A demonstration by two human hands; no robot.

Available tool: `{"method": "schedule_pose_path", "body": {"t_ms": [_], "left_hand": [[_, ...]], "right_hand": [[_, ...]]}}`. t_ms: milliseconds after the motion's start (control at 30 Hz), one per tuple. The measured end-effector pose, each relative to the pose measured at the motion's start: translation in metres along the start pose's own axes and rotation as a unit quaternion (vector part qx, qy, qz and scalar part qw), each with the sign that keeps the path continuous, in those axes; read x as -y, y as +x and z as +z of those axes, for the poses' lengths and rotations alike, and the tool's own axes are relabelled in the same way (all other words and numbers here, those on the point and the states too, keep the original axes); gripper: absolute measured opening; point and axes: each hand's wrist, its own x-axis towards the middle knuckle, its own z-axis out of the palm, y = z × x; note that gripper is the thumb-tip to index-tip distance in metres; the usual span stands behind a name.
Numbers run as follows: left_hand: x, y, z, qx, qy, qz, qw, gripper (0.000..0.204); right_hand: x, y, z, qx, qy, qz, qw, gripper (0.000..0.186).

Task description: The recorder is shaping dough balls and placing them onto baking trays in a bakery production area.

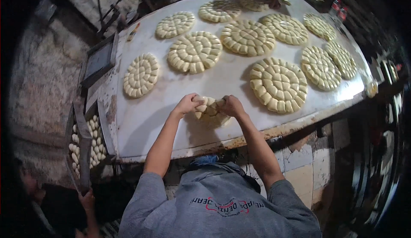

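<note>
Dough rounds [278,85]: pale yellow-cream, w/ patt. of concentric rings, i.e. plump segs. round a centre, approx. brick-like, darker yel. lines betw. Dough piece [210,117] at near edge: same pale yel., greyer in shadow. Tabletop [162,116]: white, slightly grey, bright glare at R; its edge [274,134] tan/brown, blotchy. Sm. dough pcs [97,143] at L: off-white, vs. dk grey tray [85,152]. Slim tool [135,29] far L: orange-yel. T-shirt [184,216]: mid grey, red + dk print on back. Bit of cloth [205,160]: blue. Floor tiles [299,169]: cream/off-white squares, brown patches. Ground [47,79] L: mottled grey-brown. Sm. item [339,11] top R: red.
</note>
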Motion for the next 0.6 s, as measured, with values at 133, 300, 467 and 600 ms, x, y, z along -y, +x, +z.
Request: {"method": "schedule_pose_path", "body": {"t_ms": [133, 300, 467, 600], "left_hand": [[0.038, -0.011, -0.016, -0.132, -0.204, 0.01, 0.97, 0.023], [0.119, -0.034, -0.082, -0.349, -0.462, -0.038, 0.814, 0.022], [0.15, -0.043, -0.128, -0.436, -0.508, 0.033, 0.742, 0.032], [0.151, -0.062, -0.153, -0.395, -0.525, 0.066, 0.751, 0.032]], "right_hand": [[-0.013, 0.004, -0.002, -0.077, 0.039, -0.024, 0.996, 0.042], [-0.033, 0.023, -0.027, -0.204, 0.195, 0.056, 0.958, 0.037], [-0.064, 0.061, -0.058, -0.453, 0.154, -0.049, 0.877, 0.032], [0.021, 0.04, -0.095, -0.501, 0.337, -0.122, 0.787, 0.029]]}}
